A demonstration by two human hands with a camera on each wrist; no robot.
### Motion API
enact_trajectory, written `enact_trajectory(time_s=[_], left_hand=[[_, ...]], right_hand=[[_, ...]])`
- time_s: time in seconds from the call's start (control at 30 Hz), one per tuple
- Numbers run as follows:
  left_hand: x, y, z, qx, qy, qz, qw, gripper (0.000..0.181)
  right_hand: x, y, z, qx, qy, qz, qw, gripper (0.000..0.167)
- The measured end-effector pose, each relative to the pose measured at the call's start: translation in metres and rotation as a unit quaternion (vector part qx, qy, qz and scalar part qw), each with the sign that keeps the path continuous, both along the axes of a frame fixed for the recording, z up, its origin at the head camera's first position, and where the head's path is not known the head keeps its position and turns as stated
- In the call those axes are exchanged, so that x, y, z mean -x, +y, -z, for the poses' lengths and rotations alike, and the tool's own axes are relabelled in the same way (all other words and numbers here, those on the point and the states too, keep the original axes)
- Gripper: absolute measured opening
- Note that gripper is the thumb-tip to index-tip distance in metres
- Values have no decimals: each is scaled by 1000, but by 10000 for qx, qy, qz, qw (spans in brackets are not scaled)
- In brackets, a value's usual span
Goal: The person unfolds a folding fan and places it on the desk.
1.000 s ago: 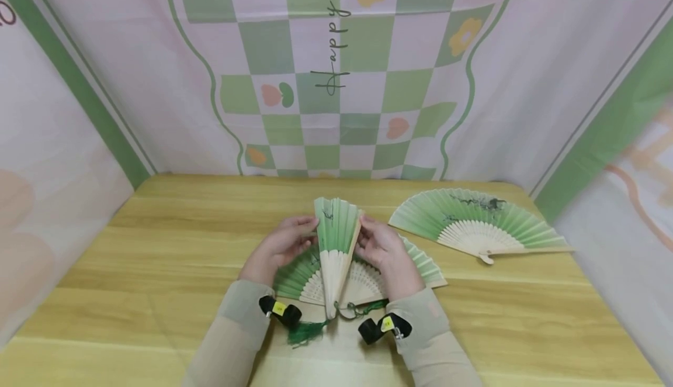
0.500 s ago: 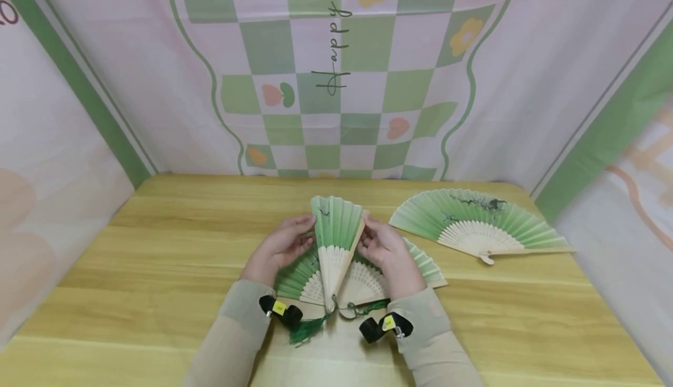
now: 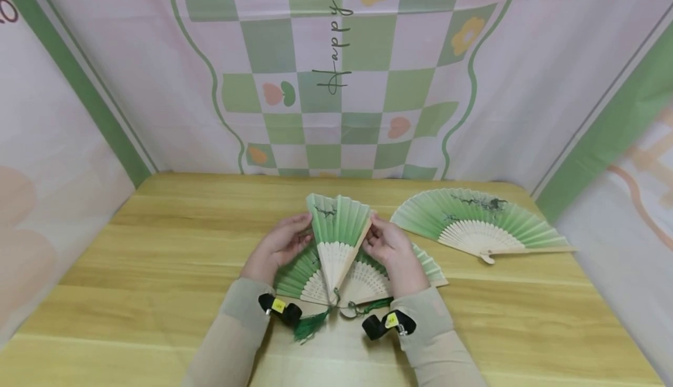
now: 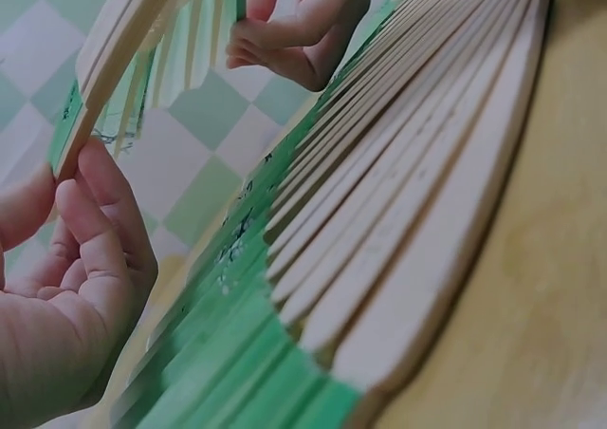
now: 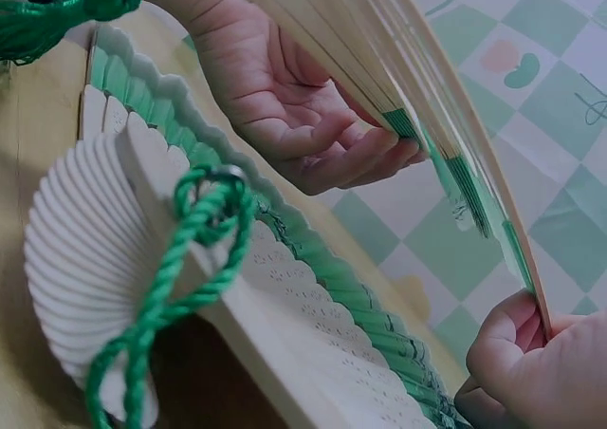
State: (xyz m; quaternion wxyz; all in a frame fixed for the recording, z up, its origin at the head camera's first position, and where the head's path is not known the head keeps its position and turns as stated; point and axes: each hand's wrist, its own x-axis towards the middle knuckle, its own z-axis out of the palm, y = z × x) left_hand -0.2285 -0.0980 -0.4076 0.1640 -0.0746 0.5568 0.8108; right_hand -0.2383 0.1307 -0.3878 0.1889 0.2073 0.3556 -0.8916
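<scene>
A partly unfolded green folding fan (image 3: 342, 223) with pale wooden ribs is held up between my two hands. My left hand (image 3: 283, 242) pinches its left edge between thumb and fingers. The right edge, a wooden guard stick, is pinched by my right hand (image 3: 393, 246); the right wrist view shows the thumb and fingers (image 5: 507, 344) on that stick. Near the held fan's pivot hangs a dark green tassel (image 3: 311, 327). Beneath lies a second, spread fan (image 3: 431, 267) on the table, its middle hidden by the held fan and hands. A green cord (image 5: 171, 301) is looped at its pivot.
A third fan (image 3: 478, 220), spread wide with a dark branch print, lies at the right rear of the wooden table (image 3: 158, 258). A checkered cloth backdrop (image 3: 363, 94) rises behind the table's far edge. Cloth walls stand at both sides.
The held fan has spread wider, showing more of its green leaf and branch print. My right hand has moved slightly right; the fan's pivot and tassel have risen a little.
</scene>
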Motion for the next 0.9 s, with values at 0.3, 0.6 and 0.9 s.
enact_trajectory(time_s=[0.3,0.6,0.9], left_hand=[[2,-4,3,-133,-97,-153,9997,16],[3,-8,5,-225,-133,-256,9993,13],[4,-13,6,-252,-122,-320,9991,13]], right_hand=[[1,7,-3,76,-123,136,9998,7],[3,14,-1,111,-142,236,9996,9],[4,21,-5,167,-103,502,9985,13]])
